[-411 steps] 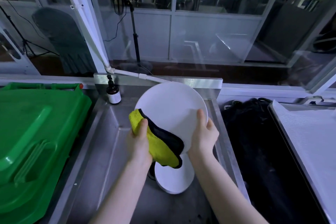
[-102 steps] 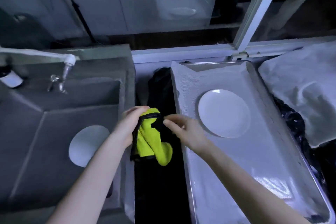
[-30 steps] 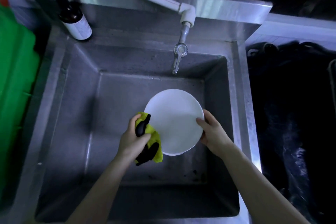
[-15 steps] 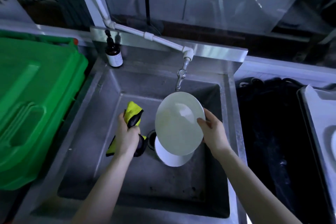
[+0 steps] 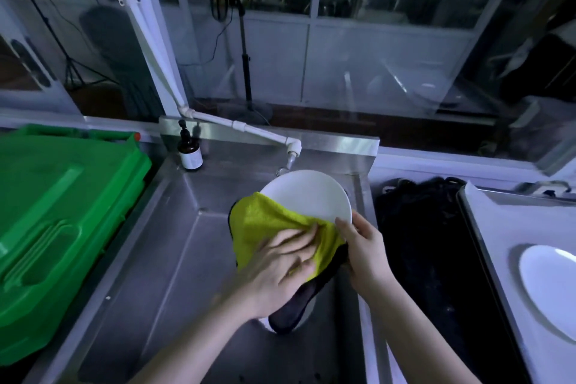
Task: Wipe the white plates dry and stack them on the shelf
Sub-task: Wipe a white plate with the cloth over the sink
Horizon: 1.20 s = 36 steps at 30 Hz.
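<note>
Item: white plate (image 5: 308, 196), tilted above the steel sink (image 5: 174, 243), rim pinched by right hand (image 5: 364, 252). Change: yellow cloth (image 5: 268, 224), bunched apart a moment ago, now spread on it under left hand (image 5: 280, 262), fingers flat, blurred. Wiping probably begun; shelving pending.

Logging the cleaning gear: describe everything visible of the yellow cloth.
The cloth looks like microfibre, yellow-green on its face, black on its back. It lies spread over the lower left of the tilted white plate, its black end hanging above the sink. The left hand presses it with flat fingers; the right hand grips the plate's rim.
</note>
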Motion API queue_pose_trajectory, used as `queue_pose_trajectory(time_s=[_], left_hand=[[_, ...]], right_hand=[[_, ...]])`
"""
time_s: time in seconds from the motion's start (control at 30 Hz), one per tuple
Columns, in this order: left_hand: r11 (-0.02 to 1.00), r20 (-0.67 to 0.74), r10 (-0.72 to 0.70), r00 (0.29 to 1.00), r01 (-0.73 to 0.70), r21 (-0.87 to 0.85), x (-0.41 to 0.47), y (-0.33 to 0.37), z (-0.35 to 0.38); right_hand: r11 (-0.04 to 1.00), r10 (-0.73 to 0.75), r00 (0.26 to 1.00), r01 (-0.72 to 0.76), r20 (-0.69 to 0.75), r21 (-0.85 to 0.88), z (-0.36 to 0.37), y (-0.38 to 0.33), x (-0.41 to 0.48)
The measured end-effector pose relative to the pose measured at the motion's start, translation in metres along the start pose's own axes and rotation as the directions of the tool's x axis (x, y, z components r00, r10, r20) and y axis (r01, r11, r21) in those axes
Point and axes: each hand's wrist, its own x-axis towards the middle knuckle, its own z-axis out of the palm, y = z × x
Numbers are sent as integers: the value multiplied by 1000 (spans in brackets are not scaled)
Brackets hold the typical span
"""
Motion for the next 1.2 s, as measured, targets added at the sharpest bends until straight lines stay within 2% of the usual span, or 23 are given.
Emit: queue_pose_trajectory(time_s=[0.13,0.2,0.3,0.33,0.4,0.5,0.67,0.73,0.8,0.87,0.93,1.03,1.13,1.2], left_hand=[[999,-90,51,995,-52,-12,27,9,-7],[999,-126,-22,992,25,23,32,5,-12],[957,-142,-194,971,219,190,35,-3,-15],[953,-142,-220,965,243,179,32,0,-15],[975,-170,-161,972,184,126,22,14,-8],[974,-140,-1,990,33,224,13,40,10],[946,-148,8,989,40,321,45,38,-8],[924,-166,-66,984,123,363,53,26,-22],[872,-221,-191,956,269,408,58,19,-35],[847,-231,-237,943,318,427,54,20,-41],[866,-210,-163,964,242,437,38,27,-38],[957,-208,-14,978,74,280,13,47,-24],[990,-211,-35,977,63,127,16,66,-14],[984,-212,-33,977,68,163,29,72,-12]], right_hand=[[999,-17,998,14,55,46,-3,-14,-11],[999,-41,997,39,68,30,-4,-27,-15],[995,-88,995,85,41,53,-13,-42,-18],[994,-90,996,88,21,71,-16,-46,-18],[991,-66,998,68,-25,118,-20,-51,-18],[986,-65,997,70,-38,152,-17,-53,-20],[987,-66,998,67,-9,147,-12,-56,-31],[985,-59,998,54,25,167,-12,-58,-38],[982,-63,997,52,53,184,-11,-60,-43],[980,-69,997,59,47,189,-13,-66,-45],[977,-47,999,46,4,207,-16,-72,-43],[974,-47,998,55,-39,219,-18,-77,-39],[970,-68,998,71,-18,233,-14,-75,-42],[973,-79,997,74,16,221,-10,-72,-46]])
